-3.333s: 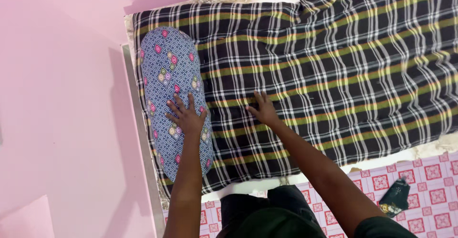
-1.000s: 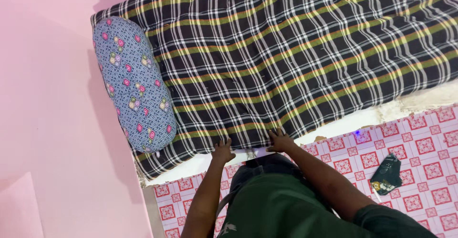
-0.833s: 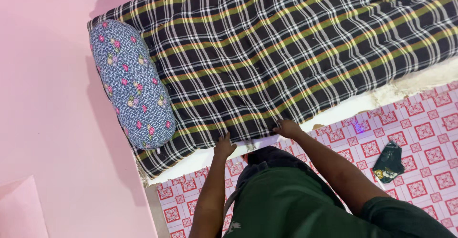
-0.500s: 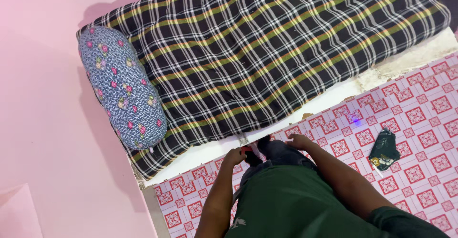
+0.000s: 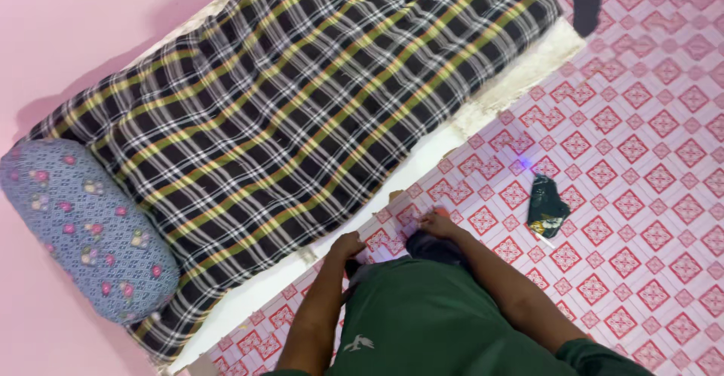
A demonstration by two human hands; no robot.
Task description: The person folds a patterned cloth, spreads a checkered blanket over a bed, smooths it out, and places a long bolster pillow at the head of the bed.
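Both hands are held low at the frame's centre, the left hand (image 5: 348,245) nearer the plaid mattress (image 5: 286,112), whose long axis runs diagonally toward the upper right, the right hand (image 5: 437,224) further off, each apparently empty, though the blur prevents certainty.

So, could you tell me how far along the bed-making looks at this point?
Mostly done: the plaid blanket lies flat over the mattress and the blue patterned bolster pillow sits at its end by the pink wall. Nothing is in hand; the left hand and right hand are off the bed, near the person's knees. Left: the dark cloth lying on the tiled floor.
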